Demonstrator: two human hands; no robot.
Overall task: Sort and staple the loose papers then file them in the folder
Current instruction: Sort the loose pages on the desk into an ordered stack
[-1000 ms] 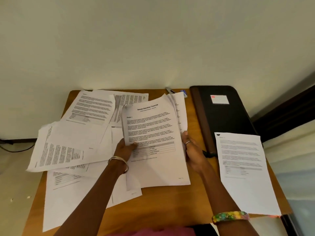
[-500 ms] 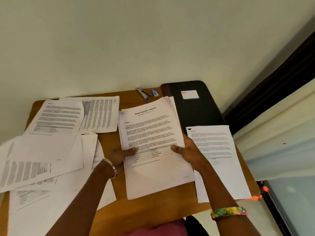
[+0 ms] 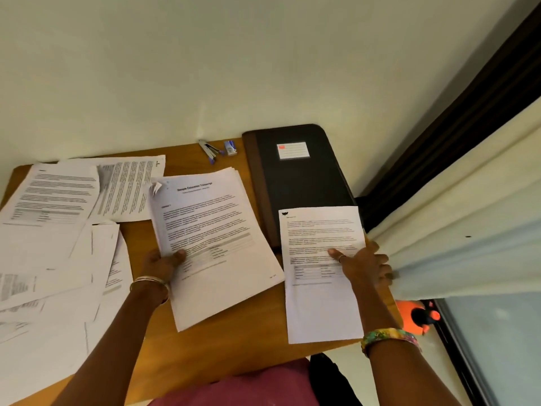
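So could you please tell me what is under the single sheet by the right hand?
The single sheet overlaps the black folder at its top and the table lower down; anything else beneath is covered.

Wooden desk [image 3: 222,344] against plain pale wall [image 3: 205,68], cream curtain [image 3: 468,218] and dark window frame [image 3: 456,142] at right

Matt white paper sheets [image 3: 210,230] – smooth wood table [image 3: 222,344] – matt black folder [image 3: 304,183].

Both forearms reach forward, set apart. The left hand [image 3: 162,260] pinches with thumb on top and fingers curled under. The right hand [image 3: 364,266] lies palm down, fingers spread, thumb pointing toward the left.
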